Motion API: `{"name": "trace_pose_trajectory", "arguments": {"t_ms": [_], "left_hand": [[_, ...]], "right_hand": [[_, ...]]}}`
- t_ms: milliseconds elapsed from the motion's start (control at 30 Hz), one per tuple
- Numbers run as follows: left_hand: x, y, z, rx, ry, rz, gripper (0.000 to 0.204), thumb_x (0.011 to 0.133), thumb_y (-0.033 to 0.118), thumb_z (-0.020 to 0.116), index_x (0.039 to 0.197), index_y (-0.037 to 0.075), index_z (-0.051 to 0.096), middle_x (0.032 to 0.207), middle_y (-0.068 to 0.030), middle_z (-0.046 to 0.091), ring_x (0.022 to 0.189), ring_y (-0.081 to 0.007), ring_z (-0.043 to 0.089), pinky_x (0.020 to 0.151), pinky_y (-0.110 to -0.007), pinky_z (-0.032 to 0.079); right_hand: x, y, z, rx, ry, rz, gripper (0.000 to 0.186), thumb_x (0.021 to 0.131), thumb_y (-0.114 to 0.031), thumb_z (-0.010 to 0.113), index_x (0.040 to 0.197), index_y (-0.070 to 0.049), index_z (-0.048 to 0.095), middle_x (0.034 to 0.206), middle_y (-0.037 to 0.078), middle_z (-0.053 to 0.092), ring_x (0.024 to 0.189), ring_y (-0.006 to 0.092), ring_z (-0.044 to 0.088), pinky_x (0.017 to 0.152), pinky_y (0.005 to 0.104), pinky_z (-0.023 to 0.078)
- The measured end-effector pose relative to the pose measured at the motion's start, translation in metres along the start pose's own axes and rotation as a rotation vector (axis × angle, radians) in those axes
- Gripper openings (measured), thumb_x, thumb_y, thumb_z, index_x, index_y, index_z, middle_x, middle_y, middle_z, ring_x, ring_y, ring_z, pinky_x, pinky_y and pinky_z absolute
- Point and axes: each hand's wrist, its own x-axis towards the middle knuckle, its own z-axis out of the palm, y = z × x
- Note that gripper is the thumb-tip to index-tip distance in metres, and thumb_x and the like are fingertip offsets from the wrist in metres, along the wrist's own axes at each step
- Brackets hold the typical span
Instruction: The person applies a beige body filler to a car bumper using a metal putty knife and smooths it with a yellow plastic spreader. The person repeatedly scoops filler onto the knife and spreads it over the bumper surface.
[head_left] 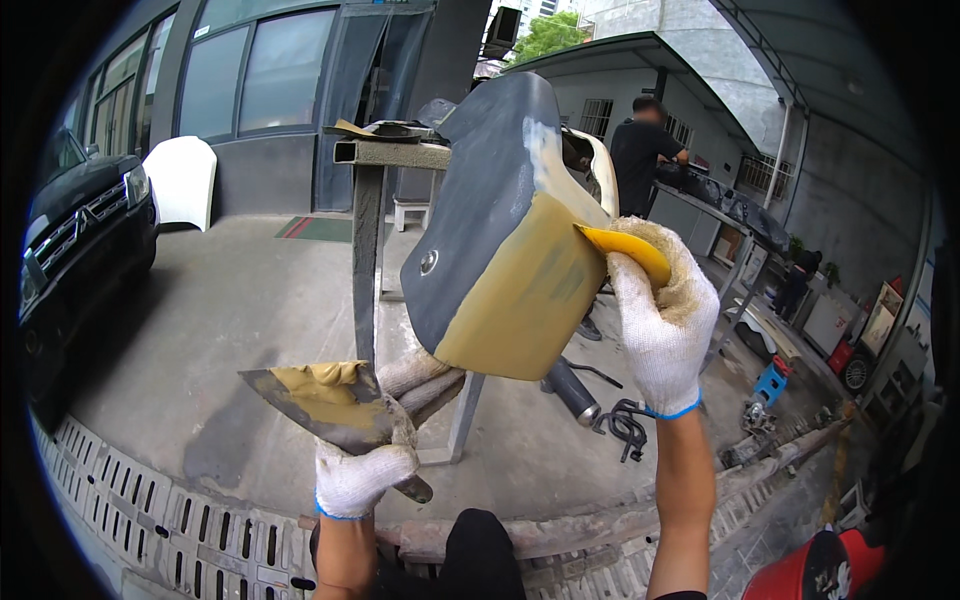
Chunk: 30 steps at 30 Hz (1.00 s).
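In front of me a dark grey car body part [475, 190], which looks like a bumper end, rests on a metal stand [368, 260]. A broad coat of tan putty [505, 295] covers its lower right face, with darker smears in it. My right hand [672, 325], in a white knit glove, is closed on a yellow plastic spreader [640, 252], whose tip is at the putty's upper right edge. Lower left, my gloved left hand [365, 478] grips a wide putty knife [320, 408] with a lump of tan putty [318, 380] on its blade.
A dark car [90, 220] stands at the left, near a white panel [181, 180] by the wall. Drain grates [190, 515] run along the front. A grey cylinder [572, 392] and black hooks [627, 428] lie beyond the part. Another person [642, 150] works at a far bench.
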Motion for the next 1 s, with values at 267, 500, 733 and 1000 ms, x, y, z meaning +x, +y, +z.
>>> {"name": "trace_pose_trajectory", "arguments": {"t_ms": [267,500,733,1000], "left_hand": [[0.006,-0.002,-0.011,0.034,-0.11,-0.012,0.064,0.059,0.006,0.089,0.113,-0.003,0.055,0.087,-0.0087,0.063,0.074,-0.0175,0.061,0.064,-0.03,0.05],[0.006,-0.003,-0.022,0.108,-0.105,-0.039,0.072,0.056,0.011,0.093,0.116,-0.003,0.055,0.092,-0.009,0.065,0.08,-0.0176,0.062,0.069,-0.032,0.052],[0.008,-0.004,-0.022,0.095,-0.128,0.0,0.07,0.056,0.007,0.091,0.115,-0.003,0.055,0.091,-0.009,0.065,0.076,-0.0178,0.062,0.067,-0.032,0.052],[0.009,0.018,0.001,0.106,-0.043,-0.189,0.064,0.06,0.002,0.085,0.116,-0.004,0.055,0.083,-0.0094,0.064,0.069,-0.0159,0.061,0.055,-0.029,0.052]], "right_hand": [[-0.029,-0.005,0.012,-0.145,0.051,-0.149,0.019,0.078,0.009,0.069,0.097,0.003,0.066,0.094,0.015,0.067,0.085,0.0291,0.067,0.08,0.0335,0.052],[-0.054,-0.01,0.021,-0.198,0.006,-0.207,0.02,0.08,0.011,0.065,0.099,0.004,0.065,0.097,0.015,0.066,0.09,0.0252,0.065,0.083,0.0327,0.05],[-0.08,-0.012,0.027,-0.242,-0.044,-0.306,0.038,0.066,0.01,0.07,0.103,0.001,0.065,0.099,0.017,0.066,0.092,0.0381,0.064,0.083,0.0435,0.052],[-0.14,-0.002,0.042,-0.307,-0.304,-0.443,0.039,0.07,0.0,0.068,0.109,-0.004,0.067,0.107,0.013,0.066,0.097,0.0328,0.065,0.086,0.0442,0.054]]}}
